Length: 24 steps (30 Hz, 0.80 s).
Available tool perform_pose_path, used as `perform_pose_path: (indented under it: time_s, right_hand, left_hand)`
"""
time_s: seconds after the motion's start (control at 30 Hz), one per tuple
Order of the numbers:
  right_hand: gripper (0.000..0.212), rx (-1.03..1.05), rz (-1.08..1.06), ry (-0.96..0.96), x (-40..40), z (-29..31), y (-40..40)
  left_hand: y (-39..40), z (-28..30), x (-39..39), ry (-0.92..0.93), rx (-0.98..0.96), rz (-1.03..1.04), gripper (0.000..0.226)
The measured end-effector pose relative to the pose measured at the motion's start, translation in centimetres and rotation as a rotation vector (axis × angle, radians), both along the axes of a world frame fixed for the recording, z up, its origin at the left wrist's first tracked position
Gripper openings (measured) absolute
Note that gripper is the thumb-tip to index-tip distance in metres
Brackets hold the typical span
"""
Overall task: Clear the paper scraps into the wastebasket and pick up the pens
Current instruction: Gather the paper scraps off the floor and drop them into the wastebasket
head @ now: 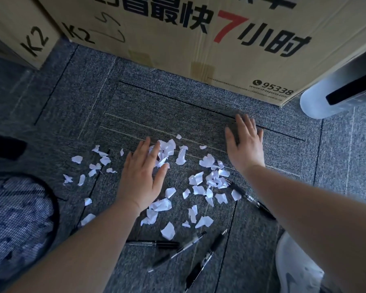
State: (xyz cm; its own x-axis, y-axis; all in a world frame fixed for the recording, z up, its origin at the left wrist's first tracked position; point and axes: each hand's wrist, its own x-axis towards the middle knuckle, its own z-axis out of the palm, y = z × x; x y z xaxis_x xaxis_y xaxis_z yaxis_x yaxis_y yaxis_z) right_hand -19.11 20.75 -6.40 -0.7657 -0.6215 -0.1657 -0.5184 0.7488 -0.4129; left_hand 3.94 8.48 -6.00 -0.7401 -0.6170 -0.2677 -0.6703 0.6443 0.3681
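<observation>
Left hand: the left hand (143, 176) lies flat, palm down, on the grey carpet (156, 106); fingers close together, thumb out to the side, holding nothing. Its fingertips touch the far heap of paper scraps (167, 149).
Right hand: the right hand (244, 144) is also flat and empty, fingers a little spread, on bare carpet just beyond the scraps, near the cardboard box (199, 39).
Paper scraps: torn white bits scattered on the carpet, most of them between the two hands and nearer the person than the right hand; a thinner trail runs left toward the wastebasket.
Wastebasket: a black mesh wastebasket (53, 199) stands at the left edge, much nearer the left arm.
Pens: four black pens. Three pens (178, 250) lie near the person, their long axes fanned at different angles; a fourth pen (249, 197) lies slantwise, partly under the right forearm.
Key relation: the scraps lie inward of both palms, so raking the hands together would likely bunch them; the pile then has to travel left to the basket.
Progress: judged early; no scrap is visibly gathered, no pen lifted.
</observation>
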Motion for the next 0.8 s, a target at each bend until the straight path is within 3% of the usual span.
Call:
perform_pose_path:
  time_s: [0.53,0.7,0.8]
  right_hand:
    - [0.063,-0.060,0.536,-0.197,13.9,0.3,-0.5]
    - [0.055,-0.072,0.679,0.007,13.1,0.9,-0.1]
    - [0.056,-0.016,0.566,0.084,11.1,0.8,0.5]
  left_hand:
    - [0.7,0.7,1.6,-0.021,0.045,0.036,0.075]
    - [0.9,0.7,3.4,-0.130,-0.092,0.039,0.074]
    - [0.6,0.6,4.0,-0.179,-0.109,0.133,0.073]
